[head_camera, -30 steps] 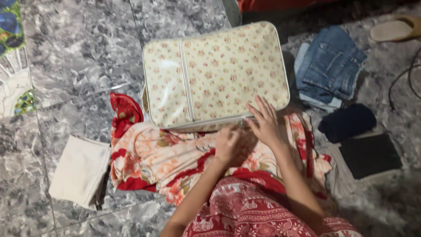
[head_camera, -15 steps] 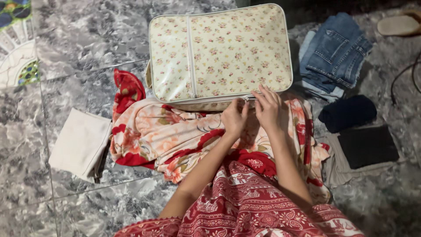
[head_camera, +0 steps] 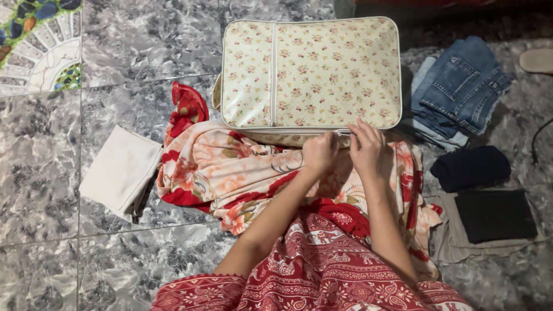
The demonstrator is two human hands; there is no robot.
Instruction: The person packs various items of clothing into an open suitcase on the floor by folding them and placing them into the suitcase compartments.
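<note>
Together, both hands' fingers (head_camera: 368,135) pinched at the floral case's (head_camera: 311,72) near zipper edge (cream, rectangular).

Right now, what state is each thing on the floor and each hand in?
Floral zip bag: lying flat, lid down.
Left hand: fingers curled at the bag's front edge.
Right hand: resting on the same edge, by the zip.
Floral blanket: crumpled, under the hands.
Jeans: folded, stacked.
Navy cloth: rolled.
Black cloth: folded flat on beige cloth.
White cloth: folded.
</note>
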